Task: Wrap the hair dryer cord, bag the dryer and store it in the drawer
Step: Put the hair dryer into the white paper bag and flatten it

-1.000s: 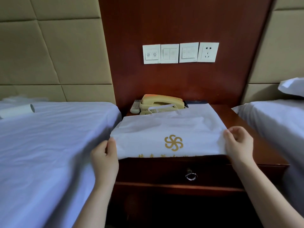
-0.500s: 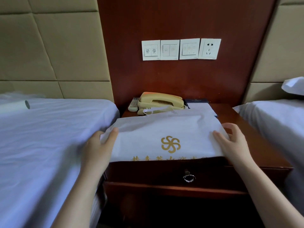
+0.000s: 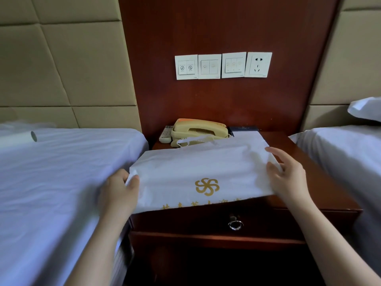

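Observation:
A white bag [image 3: 198, 166] with a gold pinwheel logo lies flat across the dark wooden nightstand [image 3: 321, 182], its near edge hanging over the front. My left hand [image 3: 120, 190] pinches the bag's left corner between thumb and fingers. My right hand [image 3: 286, 174] rests on the bag's right edge with fingers spread. Below the bag, the drawer [image 3: 185, 221] is closed, with a metal ring pull [image 3: 235, 223]. No hair dryer or cord is in sight.
A beige telephone [image 3: 199, 129] and a remote [image 3: 166, 134] sit at the back of the nightstand, beside a dark box [image 3: 243, 128]. White beds flank both sides [image 3: 51, 182] [image 3: 340, 149]. Wall switches and a socket [image 3: 258, 64] are above.
The bag has shifted slightly away from the front edge. My left hand moved from lying over the corner to pinching it; my right hand opened its fingers over the right edge.

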`<state>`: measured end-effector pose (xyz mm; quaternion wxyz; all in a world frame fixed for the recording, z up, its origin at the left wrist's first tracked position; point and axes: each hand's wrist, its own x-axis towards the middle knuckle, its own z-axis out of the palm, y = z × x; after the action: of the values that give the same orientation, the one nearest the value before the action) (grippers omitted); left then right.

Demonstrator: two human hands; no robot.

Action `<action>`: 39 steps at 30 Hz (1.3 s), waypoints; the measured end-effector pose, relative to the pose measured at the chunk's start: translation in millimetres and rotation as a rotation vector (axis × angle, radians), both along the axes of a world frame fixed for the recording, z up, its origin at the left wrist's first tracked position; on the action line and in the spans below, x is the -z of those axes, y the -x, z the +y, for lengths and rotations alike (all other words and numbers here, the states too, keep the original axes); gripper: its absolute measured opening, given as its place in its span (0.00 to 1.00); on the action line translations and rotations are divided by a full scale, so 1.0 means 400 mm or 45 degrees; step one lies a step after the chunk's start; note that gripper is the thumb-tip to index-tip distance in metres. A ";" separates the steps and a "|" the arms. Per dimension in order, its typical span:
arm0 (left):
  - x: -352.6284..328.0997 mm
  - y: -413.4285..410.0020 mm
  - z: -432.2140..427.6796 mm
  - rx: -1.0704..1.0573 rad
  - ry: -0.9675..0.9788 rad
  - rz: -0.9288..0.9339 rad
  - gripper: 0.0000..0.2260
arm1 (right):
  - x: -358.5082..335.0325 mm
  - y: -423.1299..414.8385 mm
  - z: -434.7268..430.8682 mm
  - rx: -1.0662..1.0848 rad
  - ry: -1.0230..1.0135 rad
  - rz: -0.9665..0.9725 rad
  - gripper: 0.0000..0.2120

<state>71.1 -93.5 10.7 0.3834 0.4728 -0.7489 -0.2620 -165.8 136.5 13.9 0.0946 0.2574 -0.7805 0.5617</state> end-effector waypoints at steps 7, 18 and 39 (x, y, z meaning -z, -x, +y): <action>0.013 0.000 0.008 -0.118 0.174 -0.512 0.08 | 0.008 0.001 -0.010 0.095 -0.410 0.089 0.21; 0.032 0.142 0.047 0.278 0.335 -0.839 0.25 | 0.018 -0.037 -0.119 -0.109 -1.008 0.549 0.33; -0.006 0.215 -0.007 0.451 0.334 -0.902 0.24 | 0.037 -0.009 -0.101 -0.178 -0.719 0.461 0.18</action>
<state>-15.0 -96.3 13.2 0.1081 0.3448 -0.9312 -0.0473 -162.2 96.2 -1.0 0.1179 0.4217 -0.8563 0.2738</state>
